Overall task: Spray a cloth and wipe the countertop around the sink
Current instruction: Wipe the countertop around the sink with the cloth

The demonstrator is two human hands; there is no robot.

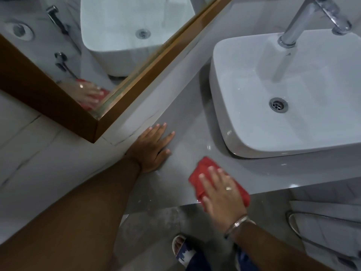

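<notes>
A red cloth [203, 173] lies flat on the grey countertop [187, 130], close to its front edge and left of the white basin [293, 133]. My right hand [220, 190] presses down on the cloth with fingers spread, a ring on one finger and a bangle at the wrist. My left hand [154, 147] rests flat and empty on the countertop against the back wall, fingers apart, a short way left of the cloth. No spray bottle is in view.
A chrome tap [298, 22] rises behind the basin, whose drain [278, 105] sits mid-bowl. A wood-framed mirror [109, 61] leans over the counter's back left. Below the counter edge are the floor, my sandalled foot [180, 247] and a metal hose [312, 216].
</notes>
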